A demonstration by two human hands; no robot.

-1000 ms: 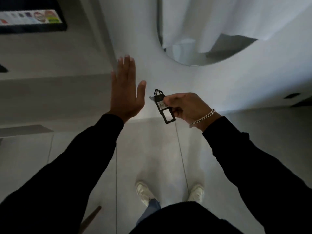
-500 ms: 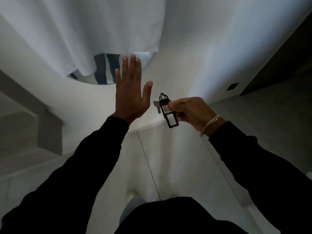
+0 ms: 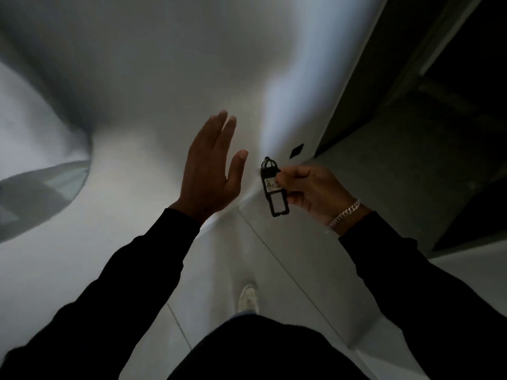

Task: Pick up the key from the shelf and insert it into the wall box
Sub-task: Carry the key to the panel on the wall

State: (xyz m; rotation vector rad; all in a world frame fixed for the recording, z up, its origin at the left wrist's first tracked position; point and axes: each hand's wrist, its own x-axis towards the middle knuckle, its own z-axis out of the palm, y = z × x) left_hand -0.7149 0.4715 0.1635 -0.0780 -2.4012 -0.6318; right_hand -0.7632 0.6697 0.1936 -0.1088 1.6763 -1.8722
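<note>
My right hand (image 3: 315, 192) pinches a key by its black plastic tag (image 3: 275, 189), which carries a white label and hangs downward; only a sliver of the metal key shows at the tag's top. My left hand (image 3: 210, 171) is raised flat beside it, fingers together and thumb apart, holding nothing. A small dark square (image 3: 296, 151) sits low on the white wall beyond the tag. I cannot tell whether it is the wall box. The shelf is out of view.
A white wall (image 3: 170, 86) fills the upper view, with a rounded mirror edge (image 3: 41, 187) at the left. A dark doorway (image 3: 450, 119) opens at the right. Pale floor tiles (image 3: 274, 270) and one white shoe (image 3: 249, 297) lie below.
The view has swung to the right: the shelf and mirror slid away left and the dark doorway came in at the right. Both hands keep the same pose, the key still held.
</note>
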